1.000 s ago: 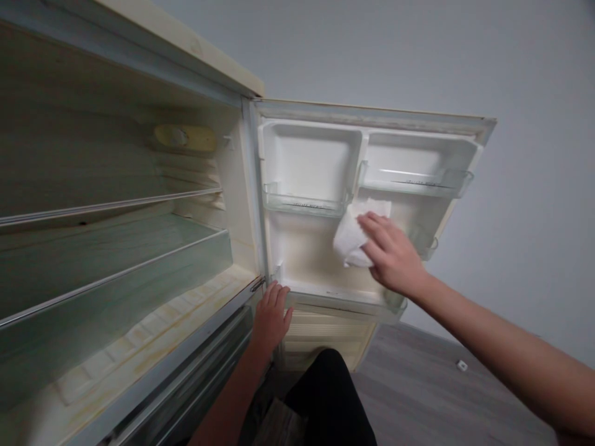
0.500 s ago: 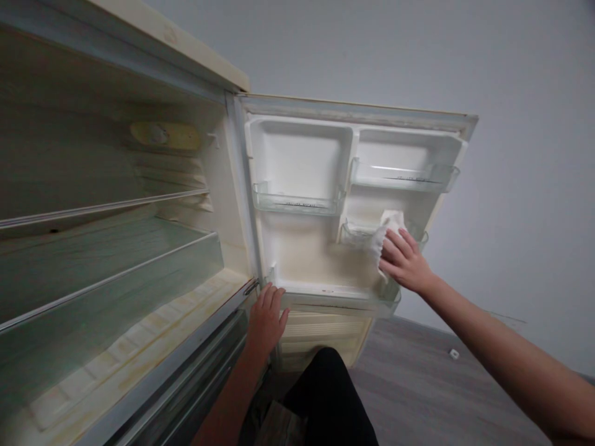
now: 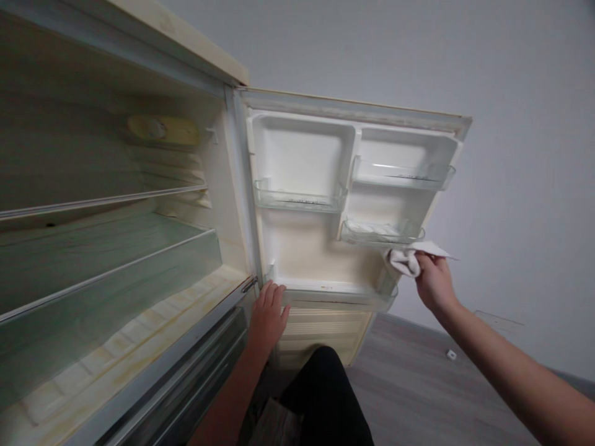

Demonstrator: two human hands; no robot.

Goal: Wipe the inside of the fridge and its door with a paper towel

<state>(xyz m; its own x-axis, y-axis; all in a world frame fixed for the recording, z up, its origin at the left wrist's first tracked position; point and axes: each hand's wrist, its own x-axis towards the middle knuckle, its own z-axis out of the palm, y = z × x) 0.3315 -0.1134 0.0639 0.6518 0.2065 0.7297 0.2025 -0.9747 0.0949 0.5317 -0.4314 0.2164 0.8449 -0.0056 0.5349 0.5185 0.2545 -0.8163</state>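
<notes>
1. While the fridge door (image 3: 325, 260) stands wide open, the right hand (image 3: 434, 282) is out at the far edge of that door, just under the small clear bin (image 3: 381, 232).
2. That hand is closed around a white cloth (image 3: 409, 259). The fingers are curled over it and squeeze it in a bunch. One flat corner of the cloth sticks out to the right, past the door's edge.
3. The cloth sits right beside the door's outer edge, between the small clear bin above and the long bottom bin (image 3: 344, 296) below. I cannot tell if the cloth touches the door.
4. The left hand (image 3: 268, 313) lies flat at the bottom corner of the fridge, where the door joins the body. Its fingers are straight and close together, pointing up. It holds nothing.
5. Two more clear bins sit higher on the door: a left bin (image 3: 300, 199) and a right bin (image 3: 402, 175).
6. Inside the fridge (image 3: 139, 155), on the left, are glass shelves (image 3: 106, 260) with yellow stains on the floor below them.
7. A knee in black trousers (image 3: 325, 390) shows at the bottom, over a grey wood floor (image 3: 418, 384). A small white thing (image 3: 450, 354) lies on that floor, near the grey wall (image 3: 511, 124).
</notes>
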